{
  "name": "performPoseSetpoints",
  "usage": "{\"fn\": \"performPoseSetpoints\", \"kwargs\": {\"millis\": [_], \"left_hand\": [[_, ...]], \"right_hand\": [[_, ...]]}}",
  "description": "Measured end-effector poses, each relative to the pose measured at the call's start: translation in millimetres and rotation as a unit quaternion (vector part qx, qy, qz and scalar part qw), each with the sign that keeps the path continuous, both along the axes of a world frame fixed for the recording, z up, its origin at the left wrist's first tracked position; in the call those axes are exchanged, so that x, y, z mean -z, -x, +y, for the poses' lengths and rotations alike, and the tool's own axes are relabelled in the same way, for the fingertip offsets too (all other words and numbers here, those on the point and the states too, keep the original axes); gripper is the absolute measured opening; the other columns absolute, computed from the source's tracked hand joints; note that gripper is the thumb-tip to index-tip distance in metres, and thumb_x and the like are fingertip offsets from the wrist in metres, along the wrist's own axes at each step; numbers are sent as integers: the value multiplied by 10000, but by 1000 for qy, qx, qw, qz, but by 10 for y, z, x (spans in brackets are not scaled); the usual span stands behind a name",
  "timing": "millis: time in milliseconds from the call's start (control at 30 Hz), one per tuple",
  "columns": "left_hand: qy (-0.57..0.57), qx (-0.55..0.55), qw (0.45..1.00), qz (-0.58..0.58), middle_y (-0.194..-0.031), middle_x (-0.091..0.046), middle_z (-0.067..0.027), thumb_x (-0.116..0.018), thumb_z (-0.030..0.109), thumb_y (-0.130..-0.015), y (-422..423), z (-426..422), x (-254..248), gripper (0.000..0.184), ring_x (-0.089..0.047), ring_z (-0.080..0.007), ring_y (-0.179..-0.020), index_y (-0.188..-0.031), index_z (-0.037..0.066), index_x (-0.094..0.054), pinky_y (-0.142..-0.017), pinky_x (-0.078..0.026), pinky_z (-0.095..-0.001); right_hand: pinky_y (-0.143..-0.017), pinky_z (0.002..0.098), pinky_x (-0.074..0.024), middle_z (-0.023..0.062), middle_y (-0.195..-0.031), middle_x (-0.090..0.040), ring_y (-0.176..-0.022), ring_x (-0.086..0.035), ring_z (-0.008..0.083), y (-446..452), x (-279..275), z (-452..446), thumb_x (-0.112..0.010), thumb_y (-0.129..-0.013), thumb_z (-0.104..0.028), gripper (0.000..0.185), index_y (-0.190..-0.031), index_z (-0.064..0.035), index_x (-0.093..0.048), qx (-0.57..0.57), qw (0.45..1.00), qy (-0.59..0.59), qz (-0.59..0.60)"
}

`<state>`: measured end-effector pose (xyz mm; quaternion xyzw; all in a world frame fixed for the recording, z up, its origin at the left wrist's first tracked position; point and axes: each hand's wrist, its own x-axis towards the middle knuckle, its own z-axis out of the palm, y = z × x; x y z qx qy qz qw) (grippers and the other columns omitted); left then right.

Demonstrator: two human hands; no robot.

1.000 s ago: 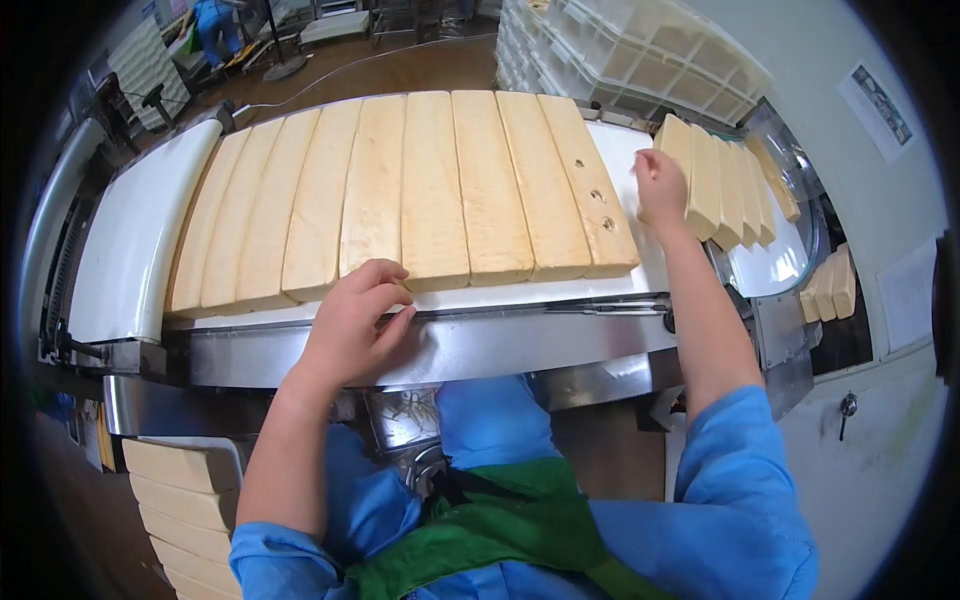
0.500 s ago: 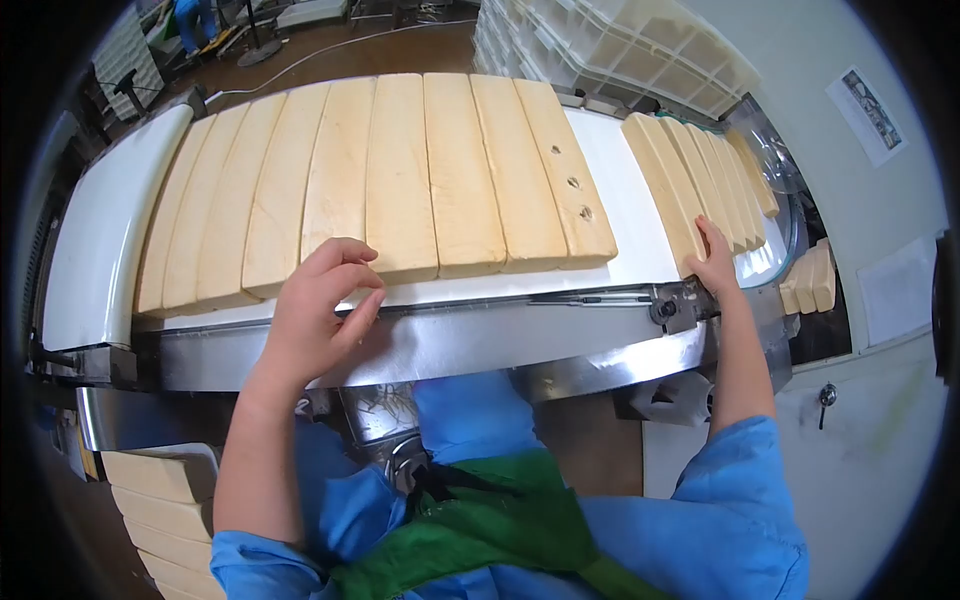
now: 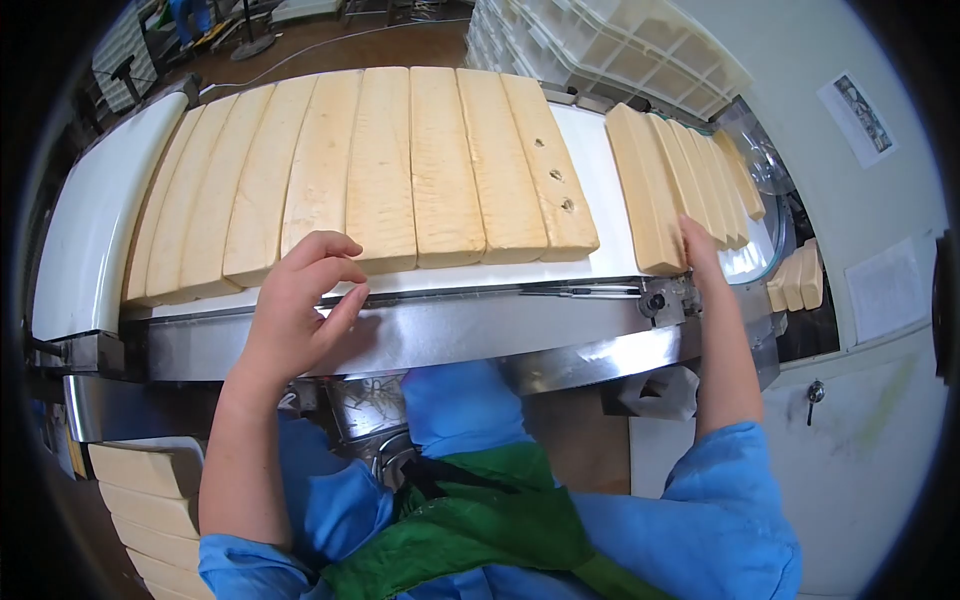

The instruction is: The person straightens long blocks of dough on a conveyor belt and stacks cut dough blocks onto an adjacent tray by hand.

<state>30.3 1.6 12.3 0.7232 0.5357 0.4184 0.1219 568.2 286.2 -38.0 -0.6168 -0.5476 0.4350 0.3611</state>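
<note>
white belt (image 3: 606, 200); right hand (image 3: 703, 250) touches pale block (image 3: 650, 210).

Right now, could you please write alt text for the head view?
A person's right hand is at the near end of a long pale block on a white surface; the left hand hovers half-open by a row of similar blocks. Stacked crates stand behind.
</note>
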Motion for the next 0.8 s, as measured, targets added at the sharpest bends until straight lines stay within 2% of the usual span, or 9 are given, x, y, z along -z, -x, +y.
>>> {"fn": "performPoseSetpoints", "kwargs": {"millis": [33,133,233,333,433,500,567,667,800], "left_hand": [[0,-1,1000,2,-1038,-619,-146,-679,-5,-799,-17,9,-3,90,-619,-287,-975,-876,5,-633,-854,-494,-346],[-2,-5,1000,18,-1031,-627,-134,-693,26,-791,-58,34,-19,92,-631,-293,-957,-869,16,-645,-822,-507,-355],[0,-10,1000,19,-1029,-631,-130,-698,44,-788,-109,60,-14,93,-638,-295,-948,-865,22,-650,-807,-513,-359],[4,0,1000,20,-1029,-630,-130,-695,43,-791,-139,109,25,88,-638,-298,-949,-863,23,-649,-808,-513,-359],[8,3,1000,18,-1029,-628,-131,-692,38,-792,-148,150,33,87,-636,-301,-949,-864,22,-646,-808,-513,-360],[10,1,1000,17,-1032,-627,-131,-692,35,-792,-124,145,36,89,-634,-301,-951,-866,21,-644,-810,-512,-360],[13,-2,1000,16,-1037,-626,-131,-691,32,-791,-141,136,23,92,-632,-300,-954,-867,18,-642,-813,-512,-359],[10,-4,1000,25,-1042,-623,-136,-696,24,-785,-131,126,30,101,-628,-299,-959,-867,15,-638,-817,-507,-353],[9,-7,1000,11,-1037,-615,-145,-702,15,-776,-74,102,23,117,-622,-297,-955,-869,7,-631,-816,-498,-342]], "right_hand": [[-1017,346,-452,167,-1304,-593,-1197,-576,269,258,25,-137,-699,-855,-385,692,-1374,26,-496,-4,979,-88,-186],[-1053,368,-430,196,-1349,-554,-1248,-541,310,504,244,-173,-750,-758,-342,775,-1395,8,-481,-60,911,-214,-346],[-1061,375,-424,212,-1354,-538,-1264,-524,323,851,237,-166,-772,-686,-304,822,-1397,-6,-486,-121,931,-239,-247],[-1042,367,-434,177,-1327,-561,-1224,-549,298,1471,-47,-366,-738,-740,-285,717,-1376,-34,-521,-160,903,-227,-328],[-1022,387,-447,173,-1287,-579,-1220,-546,292,1224,95,-173,-717,-781,-285,645,-1354,-44,-544,-211,931,-224,-197],[-1005,416,-456,179,-1247,-596,-1225,-534,298,916,10,-8,-707,-807,-295,560,-1289,-36,-589,-176,977,-89,-81],[-982,457,-464,197,-1214,-608,-1195,-538,325,616,30,110,-714,-798,-354,529,-1199,-17,-632,18,818,-299,-491],[-965,459,-470,223,-1183,-610,-1151,-547,350,485,84,139,-713,-779,-400,549,-1138,10,-646,91,772,-203,-595],[-917,451,-496,242,-1060,-652,-1018,-609,396,869,-122,-60,-741,-716,-412,610,-1100,52,-645,74,792,-148,-588]]}}
